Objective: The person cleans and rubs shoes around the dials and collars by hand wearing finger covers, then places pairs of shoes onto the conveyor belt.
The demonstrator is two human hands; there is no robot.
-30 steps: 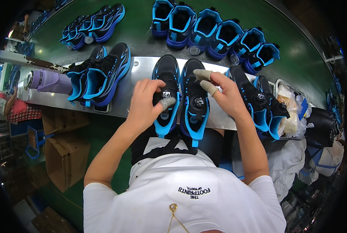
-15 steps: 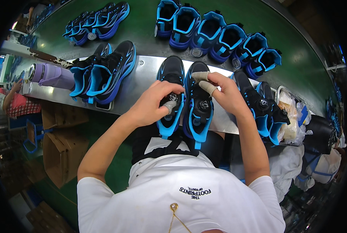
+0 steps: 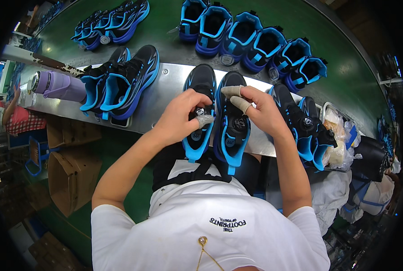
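Observation:
Two black-and-blue shoes lie side by side on the steel shelf [image 3: 165, 86] in front of me, toes pointing away. My left hand [image 3: 183, 115] rests on the left shoe [image 3: 200, 81], fingers pinched on the round dial at its tongue. My right hand [image 3: 260, 110] sits on the right shoe [image 3: 230, 131], with taped fingertips over its upper above the dial. Both shoes' blue tongues hang over the shelf's near edge.
Another pair [image 3: 120, 83] stands to the left beside a purple bottle [image 3: 59, 86], and a pair [image 3: 305, 126] to the right. Several blue shoes [image 3: 251, 40] ride the green belt [image 3: 165, 27] beyond. Bags [image 3: 341, 135] lie far right, cardboard boxes [image 3: 70, 176] below left.
My left hand has slid down the left shoe from its upper to the dial. The right hand stays on the right shoe. The view has shifted slightly.

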